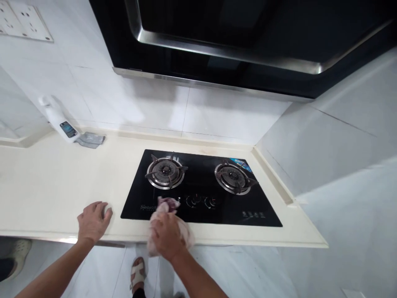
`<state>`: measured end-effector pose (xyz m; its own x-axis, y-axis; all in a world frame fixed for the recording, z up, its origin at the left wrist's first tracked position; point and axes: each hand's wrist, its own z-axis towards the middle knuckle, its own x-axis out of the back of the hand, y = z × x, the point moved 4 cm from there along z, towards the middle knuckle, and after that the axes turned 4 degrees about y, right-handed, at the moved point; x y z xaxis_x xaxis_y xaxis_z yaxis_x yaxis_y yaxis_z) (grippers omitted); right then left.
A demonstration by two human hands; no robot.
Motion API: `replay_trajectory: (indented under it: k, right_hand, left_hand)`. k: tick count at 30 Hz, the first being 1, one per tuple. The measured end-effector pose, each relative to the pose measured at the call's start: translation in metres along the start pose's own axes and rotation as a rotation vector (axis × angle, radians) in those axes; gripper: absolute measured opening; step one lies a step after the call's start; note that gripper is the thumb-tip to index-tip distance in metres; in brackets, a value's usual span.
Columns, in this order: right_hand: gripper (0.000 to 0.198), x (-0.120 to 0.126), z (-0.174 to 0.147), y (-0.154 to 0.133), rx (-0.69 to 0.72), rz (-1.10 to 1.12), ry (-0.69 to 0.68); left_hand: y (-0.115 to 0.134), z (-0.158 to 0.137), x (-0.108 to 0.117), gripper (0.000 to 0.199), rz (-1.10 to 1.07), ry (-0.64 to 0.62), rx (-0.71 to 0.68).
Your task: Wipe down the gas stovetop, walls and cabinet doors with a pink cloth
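Note:
A pale pink cloth (pixel 166 207) is bunched in my right hand (pixel 169 234) at the front edge of the black gas stove (pixel 198 215). Its darker top end lies on the glass, left of the two control knobs (pixel 203 200), and the rest hangs over the counter edge. My left hand (pixel 94 221) rests on the cream counter (pixel 56 186) just left of the stove, thumb and fingers apart and slightly curled. Behind the cloth sits the left burner (pixel 166 171); the right burner (pixel 234 178) is farther off. The fingertips inside the cloth are partly hidden.
A white spray bottle (pixel 58 120) leans at the back left beside a folded grey cloth (pixel 90 140). Above the stove a black range hood (pixel 217 45) juts out low. Tiled walls (pixel 325 140) stand behind and to the right. A foot in a sandal (pixel 137 273) shows below.

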<state>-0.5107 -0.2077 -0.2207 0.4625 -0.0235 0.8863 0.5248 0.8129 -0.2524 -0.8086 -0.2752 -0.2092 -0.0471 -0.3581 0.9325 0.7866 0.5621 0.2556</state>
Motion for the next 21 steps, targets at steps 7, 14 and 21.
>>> replay_trajectory:
  k: [7, 14, 21]
  right_hand:
    - [0.04, 0.005, 0.02, 0.004, -0.001, 0.147, 0.037]
    - [0.04, 0.055, 0.025, 0.084, -0.597, 0.403, 0.381]
    - [0.056, 0.072, 0.054, 0.105, -0.516, 0.036, -0.134]
  left_hand:
    - [-0.004, -0.002, -0.003, 0.041, 0.027, 0.022, -0.02]
    - [-0.002, -0.006, -0.001, 0.042, 0.016, 0.035, -0.048]
    - [-0.001, -0.01, -0.001, 0.036, 0.008, 0.073, -0.045]
